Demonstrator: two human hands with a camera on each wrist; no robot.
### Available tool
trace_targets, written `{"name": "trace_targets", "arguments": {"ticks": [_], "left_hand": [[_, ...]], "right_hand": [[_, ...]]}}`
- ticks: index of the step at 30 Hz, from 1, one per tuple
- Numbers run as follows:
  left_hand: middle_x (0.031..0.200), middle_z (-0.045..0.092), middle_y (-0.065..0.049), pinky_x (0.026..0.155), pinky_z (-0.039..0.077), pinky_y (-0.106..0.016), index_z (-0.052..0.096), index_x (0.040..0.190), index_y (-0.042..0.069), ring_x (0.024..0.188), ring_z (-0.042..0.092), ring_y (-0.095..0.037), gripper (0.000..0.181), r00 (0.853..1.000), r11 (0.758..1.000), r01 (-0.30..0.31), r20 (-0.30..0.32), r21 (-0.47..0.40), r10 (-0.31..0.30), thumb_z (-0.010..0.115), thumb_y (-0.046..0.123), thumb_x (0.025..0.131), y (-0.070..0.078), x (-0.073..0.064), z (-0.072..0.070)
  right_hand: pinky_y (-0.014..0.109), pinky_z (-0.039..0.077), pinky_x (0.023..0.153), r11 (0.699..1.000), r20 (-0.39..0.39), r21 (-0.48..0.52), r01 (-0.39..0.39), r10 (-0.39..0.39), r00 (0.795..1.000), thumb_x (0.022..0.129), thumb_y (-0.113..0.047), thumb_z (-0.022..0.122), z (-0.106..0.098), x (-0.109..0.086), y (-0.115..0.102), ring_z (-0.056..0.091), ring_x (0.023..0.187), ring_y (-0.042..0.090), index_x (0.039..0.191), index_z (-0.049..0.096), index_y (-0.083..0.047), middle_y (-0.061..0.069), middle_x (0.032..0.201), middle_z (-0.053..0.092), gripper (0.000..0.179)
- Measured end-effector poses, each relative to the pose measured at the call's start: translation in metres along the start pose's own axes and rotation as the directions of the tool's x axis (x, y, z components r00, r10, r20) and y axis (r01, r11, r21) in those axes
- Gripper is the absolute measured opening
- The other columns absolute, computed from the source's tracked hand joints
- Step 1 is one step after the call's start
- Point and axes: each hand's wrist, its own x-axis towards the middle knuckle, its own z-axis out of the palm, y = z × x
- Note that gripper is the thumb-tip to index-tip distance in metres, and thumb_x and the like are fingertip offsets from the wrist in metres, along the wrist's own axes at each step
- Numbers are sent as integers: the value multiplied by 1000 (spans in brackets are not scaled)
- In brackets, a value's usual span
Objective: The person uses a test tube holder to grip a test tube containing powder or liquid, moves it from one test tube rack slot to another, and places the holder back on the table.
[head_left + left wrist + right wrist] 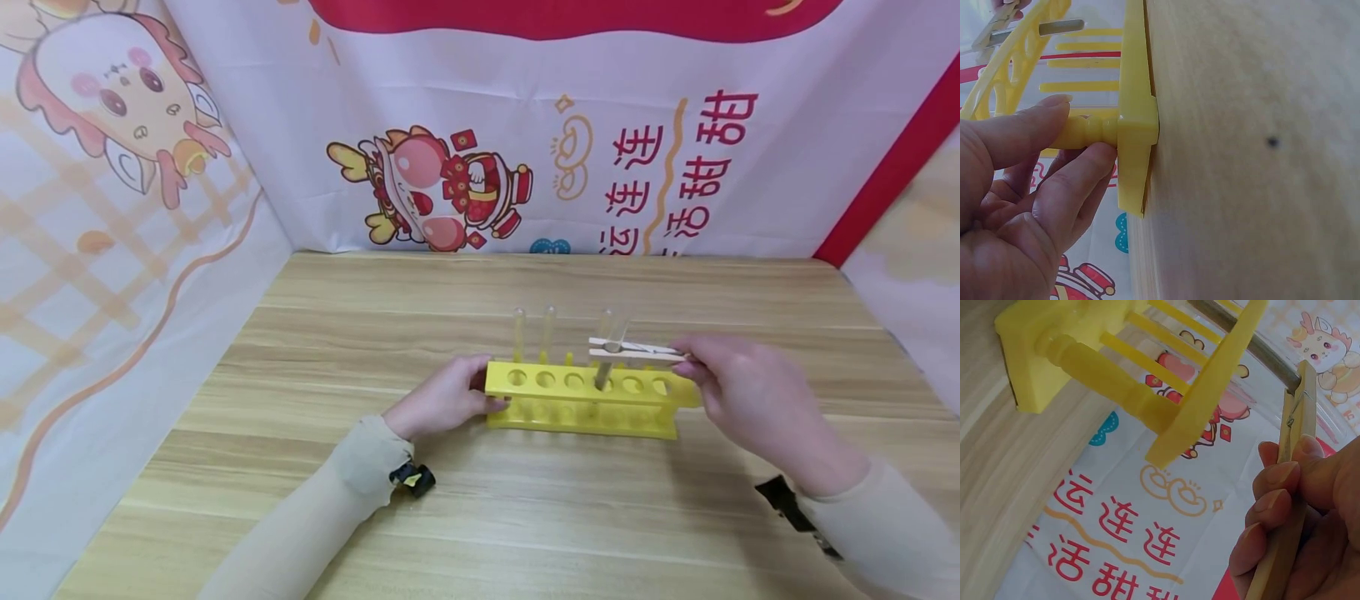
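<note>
A yellow test tube rack stands on the table. My left hand grips the rack's left end post, thumb on one side and fingers on the other. My right hand holds a wooden test tube clamp by its handle, fingers curled round it in the right wrist view. The clamp's jaws are round the upper part of a glass test tube with grey contents. This tube tilts slightly, its lower part passing through a hole of the rack's top plate.
Upside down on the rack's back pegs sit clear test tubes, with another just behind the clamped one. The wood-grain table reaches back to a printed cloth. Each sleeve carries a small black device at the wrist.
</note>
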Motion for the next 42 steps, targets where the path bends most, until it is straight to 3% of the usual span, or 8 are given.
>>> {"name": "trace_targets", "arguments": {"ticks": [27, 35, 42], "left_hand": [[117, 67, 8, 98, 46, -36, 63, 122, 16, 107, 61, -9, 36, 1000, 1000, 2, -2, 21, -2, 74, 8, 89, 0, 0, -1], [119, 67, 8, 100, 46, -38, 63, 123, 18, 109, 61, -9, 35, 1000, 1000, 10, -2, 18, -10, 74, 11, 90, 1, 0, -1], [117, 67, 8, 99, 46, -37, 63, 122, 19, 108, 61, -9, 35, 1000, 1000, 14, -6, 17, -14, 74, 10, 90, 1, 0, 0]], "right_hand": [[51, 55, 62, 999, 40, 44, 1, -3, 999, 76, 0, 81, 16, -8, 7, 70, 76, 32, 101, 72, -3, 12, 90, 74, 26], [47, 53, 54, 999, 52, 33, -6, 4, 999, 77, -2, 81, 18, -9, 7, 70, 73, 30, 100, 73, -4, 11, 89, 74, 25], [51, 54, 59, 999, 42, 38, 9, -10, 999, 76, -1, 82, 20, -10, 8, 70, 77, 33, 101, 73, -3, 12, 91, 74, 26]]}}
